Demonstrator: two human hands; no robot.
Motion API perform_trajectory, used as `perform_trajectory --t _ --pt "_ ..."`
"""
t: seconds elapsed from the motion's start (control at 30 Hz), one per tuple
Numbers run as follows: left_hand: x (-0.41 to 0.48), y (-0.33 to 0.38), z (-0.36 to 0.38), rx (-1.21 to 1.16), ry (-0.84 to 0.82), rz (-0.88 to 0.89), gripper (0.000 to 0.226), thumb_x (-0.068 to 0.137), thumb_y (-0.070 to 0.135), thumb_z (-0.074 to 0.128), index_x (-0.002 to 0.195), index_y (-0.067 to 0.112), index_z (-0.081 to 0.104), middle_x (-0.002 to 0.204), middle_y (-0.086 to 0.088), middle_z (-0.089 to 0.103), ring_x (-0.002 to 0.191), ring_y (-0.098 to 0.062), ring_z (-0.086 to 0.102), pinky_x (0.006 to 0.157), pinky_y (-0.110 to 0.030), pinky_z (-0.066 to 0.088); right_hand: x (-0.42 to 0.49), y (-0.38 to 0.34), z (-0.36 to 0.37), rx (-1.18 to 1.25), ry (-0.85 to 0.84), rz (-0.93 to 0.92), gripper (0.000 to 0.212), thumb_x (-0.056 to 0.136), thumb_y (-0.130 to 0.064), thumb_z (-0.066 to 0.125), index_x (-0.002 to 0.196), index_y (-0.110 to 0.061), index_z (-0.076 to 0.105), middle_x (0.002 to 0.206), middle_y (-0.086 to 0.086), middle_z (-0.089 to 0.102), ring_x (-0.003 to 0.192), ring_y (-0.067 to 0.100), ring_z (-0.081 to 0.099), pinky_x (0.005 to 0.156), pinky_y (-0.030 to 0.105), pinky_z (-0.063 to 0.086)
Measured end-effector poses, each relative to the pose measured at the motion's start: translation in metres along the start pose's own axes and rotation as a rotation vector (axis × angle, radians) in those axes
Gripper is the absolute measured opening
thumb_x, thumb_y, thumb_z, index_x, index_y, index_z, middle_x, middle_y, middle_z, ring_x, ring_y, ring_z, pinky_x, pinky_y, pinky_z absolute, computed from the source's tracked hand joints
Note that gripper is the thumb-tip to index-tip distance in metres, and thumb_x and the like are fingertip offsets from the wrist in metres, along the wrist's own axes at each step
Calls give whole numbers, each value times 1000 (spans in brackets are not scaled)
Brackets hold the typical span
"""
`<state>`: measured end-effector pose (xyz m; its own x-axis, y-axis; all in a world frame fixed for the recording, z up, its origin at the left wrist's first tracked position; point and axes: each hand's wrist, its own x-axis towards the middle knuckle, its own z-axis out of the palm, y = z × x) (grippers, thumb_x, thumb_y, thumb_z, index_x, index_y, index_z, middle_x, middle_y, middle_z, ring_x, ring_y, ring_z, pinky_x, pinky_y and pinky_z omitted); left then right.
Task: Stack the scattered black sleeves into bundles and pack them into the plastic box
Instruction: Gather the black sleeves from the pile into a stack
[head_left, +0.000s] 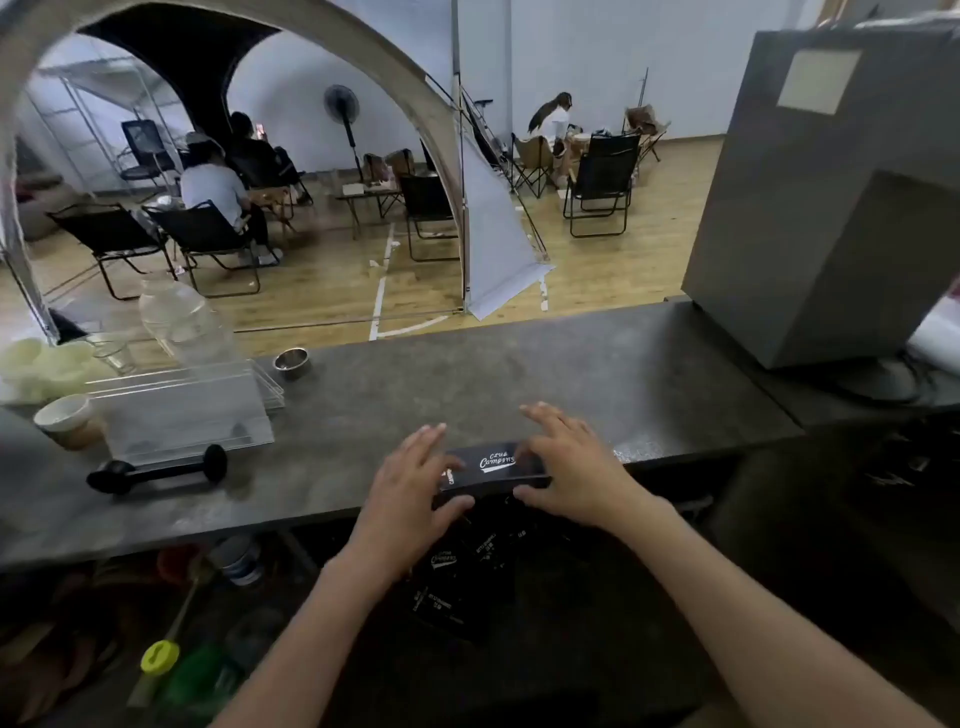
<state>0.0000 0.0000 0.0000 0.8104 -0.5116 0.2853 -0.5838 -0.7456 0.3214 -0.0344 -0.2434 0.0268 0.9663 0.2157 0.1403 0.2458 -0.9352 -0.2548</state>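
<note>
Fingers (431, 439) of the left hand (410, 483) and right hand (571, 467) lie straight and spread, pressing the bundle of black sleeves (496, 462) between them at the counter (571, 358) edge, loose sleeves (447, 561) just below, clear plastic box (182, 415) well to their left.

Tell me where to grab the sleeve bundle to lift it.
By its two short ends, one hand from each side. The bundle lies long-ways across the counter's front edge, so squeezing inward from both ends should keep the stack together; the left hand and right hand flank it.
</note>
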Motion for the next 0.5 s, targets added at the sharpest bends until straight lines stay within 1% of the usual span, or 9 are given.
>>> perform_trajectory --t 0.03,0.07,0.13,0.17,0.23,0.3,0.37,0.43,0.5 --pt "9 -3 2 1 -56 -2 38 83 47 73 116 32 61 162 4 28 152 -15 18 123 -34 19 6 1 -1 22 -67 -3 38 80 -50 70 112 -32 60 158 -5 29 149 18 20 119 41 22" --pt "16 -2 1 -25 -97 -16 37 82 47 74 112 31 61 161 3 32 151 -15 22 123 -34 22 10 0 -3 57 -100 -4 37 79 -47 72 109 -31 60 151 -5 40 143 20 32 115 40 30" --pt "26 -2 0 -57 -132 -37 33 79 41 78 104 33 59 151 5 47 144 -15 38 117 -37 32 16 1 -4 74 -101 13 34 77 -41 75 104 -30 58 128 -6 56 121 18 50 102 38 41" --pt "27 -4 3 -74 -119 -26 32 77 38 81 98 35 57 144 7 53 138 -15 45 113 -40 37 18 2 -1 76 -87 8 33 76 -39 76 102 -29 58 120 -7 58 114 17 51 98 38 43" --pt "20 -2 4 -96 -79 3 36 73 30 84 87 38 52 133 9 61 127 -13 52 106 -43 43 14 1 3 75 -59 -13 31 74 -35 77 100 -28 60 113 -7 57 110 17 49 92 36 44" --pt "9 3 2 -115 -39 23 36 68 24 88 82 34 56 127 8 63 122 -13 53 102 -42 47 4 -1 6 70 -28 -14 31 71 -32 78 97 -28 60 112 -6 54 108 17 48 87 31 44" --pt "-11 6 6 -95 0 94 31 67 22 89 84 25 63 126 3 61 121 -16 53 100 -39 48 -16 -6 15 33 -8 -27 34 70 -33 79 95 -30 57 117 -7 49 110 15 45 90 29 44" --pt "-39 6 21 -101 52 197 24 72 19 85 87 17 67 127 -4 59 119 -19 55 99 -34 49 -42 -12 32 14 43 -74 34 73 -32 78 98 -29 55 124 -6 45 115 13 45 94 29 47" --pt "-66 -2 45 -115 74 267 16 80 16 78 93 12 70 129 -10 57 114 -19 58 95 -28 51 -65 -13 58 55 77 -144 31 78 -27 76 102 -24 57 128 -2 44 114 12 49 92 25 49"
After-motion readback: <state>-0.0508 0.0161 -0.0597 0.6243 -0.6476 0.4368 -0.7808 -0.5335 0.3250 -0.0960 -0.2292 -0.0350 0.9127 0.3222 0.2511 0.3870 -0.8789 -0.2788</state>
